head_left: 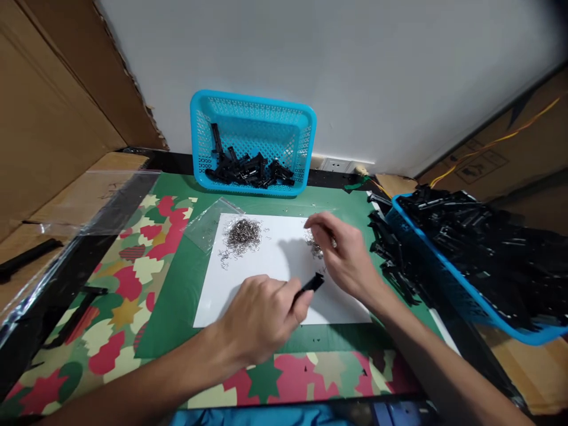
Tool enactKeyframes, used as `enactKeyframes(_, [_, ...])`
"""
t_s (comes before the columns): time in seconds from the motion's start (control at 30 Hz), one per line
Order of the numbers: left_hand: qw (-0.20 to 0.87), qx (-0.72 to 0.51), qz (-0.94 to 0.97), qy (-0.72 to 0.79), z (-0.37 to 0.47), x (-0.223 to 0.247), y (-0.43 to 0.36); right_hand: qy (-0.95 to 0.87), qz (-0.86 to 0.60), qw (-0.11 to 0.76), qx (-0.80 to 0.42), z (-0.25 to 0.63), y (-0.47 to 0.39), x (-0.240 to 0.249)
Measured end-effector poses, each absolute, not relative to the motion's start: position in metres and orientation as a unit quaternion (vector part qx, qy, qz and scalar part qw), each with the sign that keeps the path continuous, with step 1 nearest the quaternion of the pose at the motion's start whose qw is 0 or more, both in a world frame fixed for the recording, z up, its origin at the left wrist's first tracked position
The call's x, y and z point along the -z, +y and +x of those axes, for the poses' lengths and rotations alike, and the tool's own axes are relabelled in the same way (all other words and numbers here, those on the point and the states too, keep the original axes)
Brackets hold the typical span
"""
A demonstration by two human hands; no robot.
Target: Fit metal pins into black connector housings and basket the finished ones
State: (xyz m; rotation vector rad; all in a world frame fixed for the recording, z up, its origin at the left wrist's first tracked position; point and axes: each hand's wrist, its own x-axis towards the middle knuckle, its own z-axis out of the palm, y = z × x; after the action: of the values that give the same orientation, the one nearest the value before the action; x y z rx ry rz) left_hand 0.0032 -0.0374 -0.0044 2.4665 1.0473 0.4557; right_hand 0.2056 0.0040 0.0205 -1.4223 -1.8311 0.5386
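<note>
1. Black, narrow and faintly glossy, a bar-shaped part (312,284) juts from the left hand (266,310) above the lower middle of a smooth white sheet (215,302), its free end looking notched
2. The left hand is closed round the part, thumb and forefinger pinching it
3. The right hand (344,248) is half curled near the part, over the sheet's right side; whether it grips anything, I cannot tell
4. Beside its fingers, a partly hidden pile of tiny metal pieces (315,247); on the left, a larger wiry, silvery heap (243,235)
5. Under the sheet, a flat green mat (171,296); a crinkled clear bag (206,228) overlaps both
6. Behind, a blue lattice-walled plastic basket (252,102) holds slender black pieces (252,168)
7. Rightward, a second blue basket (444,281) is heaped with similar pieces
</note>
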Motion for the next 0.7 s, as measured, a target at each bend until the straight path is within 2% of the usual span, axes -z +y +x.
enactKeyframes(0.07, [0.201, -0.195, 0.896, 0.345, 0.005, 0.007, -0.041, -0.76, -0.548, 0.274, -0.216, 0.199, 0.017, -0.024])
enactKeyframes(0.13, [0.188, -0.227, 0.895, 0.335, 0.005, 0.007, -0.042, -0.786, -0.532, 0.217, -0.228, 0.189, 0.032, -0.023])
enactKeyframes(0.47, [0.218, -0.26, 0.866, 0.368, 0.005, 0.012, -0.04, -0.817, -0.471, 0.188, -0.273, 0.159, 0.071, -0.007])
enactKeyframes(0.6, [0.318, -0.262, 0.82, 0.398, 0.002, 0.002, -0.038, -0.819, -0.461, 0.199, -0.277, 0.166, 0.065, -0.019])
enactKeyframes(0.7, [0.477, -0.287, 0.735, 0.387, -0.001, -0.008, -0.035, -0.791, -0.454, 0.24, -0.333, 0.18, 0.058, -0.032])
